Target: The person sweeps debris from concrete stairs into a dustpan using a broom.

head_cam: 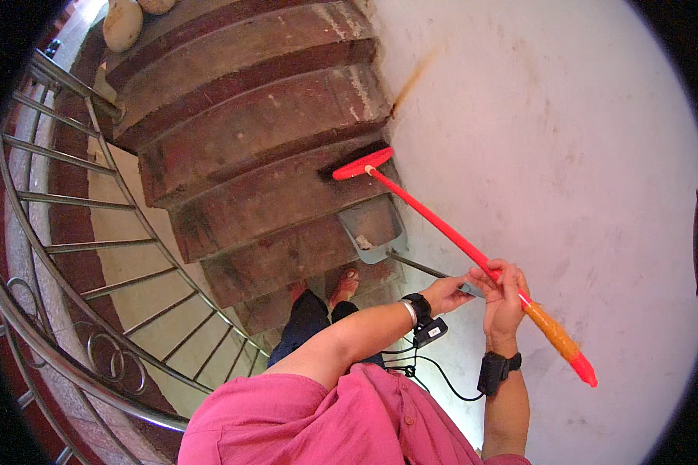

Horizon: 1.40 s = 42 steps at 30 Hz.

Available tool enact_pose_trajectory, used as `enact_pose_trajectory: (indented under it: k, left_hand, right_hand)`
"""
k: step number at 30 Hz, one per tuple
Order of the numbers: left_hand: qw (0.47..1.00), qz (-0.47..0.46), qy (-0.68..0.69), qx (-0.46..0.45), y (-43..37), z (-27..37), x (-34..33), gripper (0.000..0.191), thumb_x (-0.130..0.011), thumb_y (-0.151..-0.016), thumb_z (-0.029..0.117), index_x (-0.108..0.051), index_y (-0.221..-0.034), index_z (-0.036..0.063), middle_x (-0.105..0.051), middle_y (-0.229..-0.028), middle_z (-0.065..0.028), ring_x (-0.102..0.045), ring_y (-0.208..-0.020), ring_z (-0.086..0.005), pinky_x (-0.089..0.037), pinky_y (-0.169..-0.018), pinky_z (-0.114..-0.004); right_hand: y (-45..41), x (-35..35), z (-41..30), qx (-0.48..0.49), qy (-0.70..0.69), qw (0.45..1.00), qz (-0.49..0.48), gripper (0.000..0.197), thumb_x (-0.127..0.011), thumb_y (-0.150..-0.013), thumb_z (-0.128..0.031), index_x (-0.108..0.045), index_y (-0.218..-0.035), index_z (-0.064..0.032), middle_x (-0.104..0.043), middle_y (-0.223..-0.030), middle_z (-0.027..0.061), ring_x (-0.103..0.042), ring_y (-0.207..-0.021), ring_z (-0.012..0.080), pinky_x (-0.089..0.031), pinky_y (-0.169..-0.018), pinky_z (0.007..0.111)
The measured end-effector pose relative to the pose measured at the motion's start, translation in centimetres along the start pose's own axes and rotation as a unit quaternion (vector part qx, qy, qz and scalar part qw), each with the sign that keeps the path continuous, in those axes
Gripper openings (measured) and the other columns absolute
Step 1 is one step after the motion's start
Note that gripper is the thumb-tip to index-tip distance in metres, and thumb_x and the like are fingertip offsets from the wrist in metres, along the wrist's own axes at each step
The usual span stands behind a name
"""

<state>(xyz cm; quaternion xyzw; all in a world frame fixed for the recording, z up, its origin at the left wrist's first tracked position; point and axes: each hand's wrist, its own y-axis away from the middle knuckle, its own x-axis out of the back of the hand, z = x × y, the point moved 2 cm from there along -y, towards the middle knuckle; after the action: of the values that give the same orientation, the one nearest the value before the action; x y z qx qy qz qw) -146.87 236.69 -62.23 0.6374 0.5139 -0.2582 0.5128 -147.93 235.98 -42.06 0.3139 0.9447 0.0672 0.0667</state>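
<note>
My right hand (503, 296) is closed around the red handle of a broom (430, 218), just above its orange-wrapped grip. The broom's red head and dark bristles rest on a stair tread beside the wall. My left hand (449, 294) grips the handle end of a long-handled dustpan (375, 254), close beside my right hand. The dustpan's grey pan lies on a lower step against the wall, with a small pale clump of debris (363, 242) inside. Both wrists carry black devices with cables.
Curved reddish-brown stairs (262, 110) rise ahead. A metal railing (145, 226) bends along the left side, and a stained white wall (581, 163) stands at the right. Rounded pale objects (123, 26) sit at the upper left. My feet (346, 286) are on a step below the dustpan.
</note>
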Motion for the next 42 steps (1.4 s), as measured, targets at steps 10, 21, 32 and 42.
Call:
enact_pose_trajectory:
  k: [10, 21, 32, 42]
  left_hand:
    - [0.997, 0.044, 0.066, 0.018, -1.9, -0.4, 1.8, 0.019, -0.049, -0.097, 0.009, -0.049, -0.111, -0.0032, -0.057, -0.111, -0.0175, -0.060, -0.103, -0.0282, -0.054, -0.091, -0.040]
    - [0.996, 0.025, -0.022, 0.088, 9.6, -7.0, -5.2, 0.031, -0.048, -0.100, 0.020, -0.049, -0.115, -0.0072, -0.055, -0.120, -0.0156, -0.057, -0.106, -0.0222, -0.053, -0.093, -0.030]
    - [0.996, -0.032, -0.078, -0.010, 12.7, -4.1, -8.5, 0.028, -0.049, -0.099, 0.018, -0.050, -0.112, -0.0061, -0.057, -0.116, -0.0149, -0.056, -0.106, -0.0226, -0.051, -0.094, -0.033]
    - [0.995, 0.019, -0.065, -0.075, 9.8, 4.5, -10.1, 0.021, -0.056, -0.096, 0.018, -0.054, -0.102, -0.0022, -0.061, -0.099, -0.0123, -0.062, -0.091, -0.0244, -0.055, -0.087, -0.039]
  right_hand:
    - [3.9, 3.4, -6.0, -0.003, 0.063, 0.998, 0.002, 0.025, -0.047, -0.097, -0.024, -0.049, -0.086, -0.0028, -0.059, -0.097, 0.0171, -0.068, -0.077, 0.0320, -0.058, -0.071, 0.049]
    - [6.6, 2.7, -19.1, 0.093, 0.072, 0.993, -0.016, 0.030, -0.046, -0.098, -0.030, -0.036, -0.080, -0.0079, -0.054, -0.101, 0.0183, -0.068, -0.076, 0.0364, -0.059, -0.066, 0.048]
    - [7.0, -3.0, -22.8, 0.146, 0.039, 0.982, -0.111, 0.032, -0.036, -0.102, -0.029, -0.034, -0.078, -0.0089, -0.057, -0.103, 0.0179, -0.067, -0.079, 0.0387, -0.056, -0.072, 0.052]
    - [-6.6, -13.3, -14.1, 0.118, -0.037, 0.987, -0.099, 0.033, -0.043, -0.100, -0.031, -0.052, -0.093, -0.0007, -0.063, -0.100, 0.0168, -0.069, -0.080, 0.0332, -0.057, -0.077, 0.049]
